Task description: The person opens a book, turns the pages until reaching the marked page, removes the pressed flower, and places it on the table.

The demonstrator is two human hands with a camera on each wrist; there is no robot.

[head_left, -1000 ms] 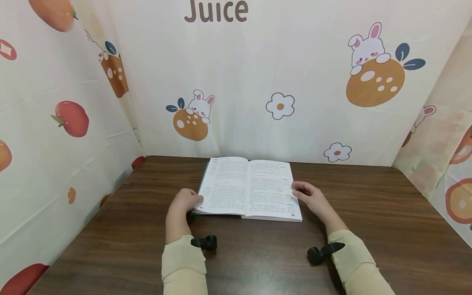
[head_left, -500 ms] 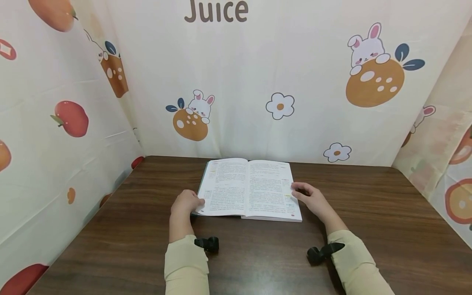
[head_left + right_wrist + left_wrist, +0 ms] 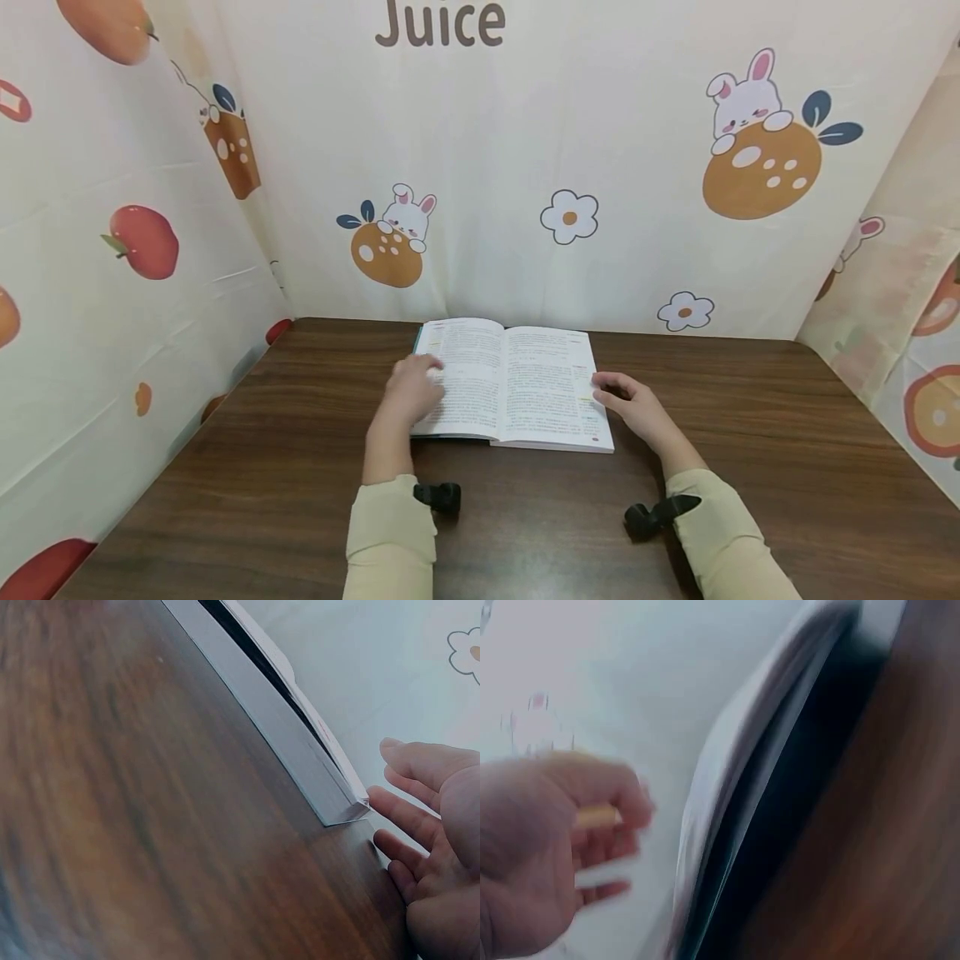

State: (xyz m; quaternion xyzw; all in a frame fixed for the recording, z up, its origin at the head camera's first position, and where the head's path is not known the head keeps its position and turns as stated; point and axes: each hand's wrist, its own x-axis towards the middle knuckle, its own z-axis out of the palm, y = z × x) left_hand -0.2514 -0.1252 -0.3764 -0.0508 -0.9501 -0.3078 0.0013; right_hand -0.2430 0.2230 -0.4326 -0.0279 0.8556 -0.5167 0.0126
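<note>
An open book (image 3: 543,383) with printed pages lies on the brown wooden table, and a dark cover edge shows along its left side. My left hand (image 3: 412,388) is over the outer part of the left page in the head view. In the left wrist view that left hand (image 3: 562,840) is blurred, with loosely bent fingers and nothing between them, beside the book's raised page edge (image 3: 731,750). My right hand (image 3: 633,404) is at the right page's outer edge. Its fingers are relaxed and spread by the corner of the page block (image 3: 300,750) in the right wrist view.
The dark wooden table (image 3: 540,517) extends around the book. A pale printed curtain (image 3: 487,150) with rabbits, fruit and flowers stands behind it and along both sides. Each sleeve carries a black wrist camera, one on the left (image 3: 442,497) and one on the right (image 3: 645,521).
My left hand has left the book's lower left edge and moved up and right over the left page. My right hand stays at the right edge.
</note>
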